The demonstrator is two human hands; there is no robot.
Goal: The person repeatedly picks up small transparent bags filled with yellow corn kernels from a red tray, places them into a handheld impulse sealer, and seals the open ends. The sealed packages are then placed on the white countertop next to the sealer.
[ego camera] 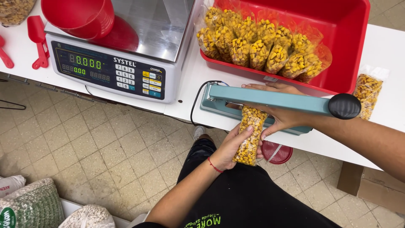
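Observation:
A clear bag of yellow corn kernels (249, 133) has its top end under the raised teal arm of a heat sealer (274, 101) at the table's front edge. My left hand (231, 148) cups the bag's lower part from the left. My right hand (280, 116) reaches under the sealer arm and grips the bag's upper right side. The arm's black knob (344, 106) sticks out to the right, untouched.
A red tub (350, 42) behind the sealer holds several filled corn bags. Another corn bag (368, 95) lies at the right. A digital scale (112, 69) with a red bowl (80, 17) stands left, red scoops (37, 40) beside it. Sacks (31, 207) sit on the floor.

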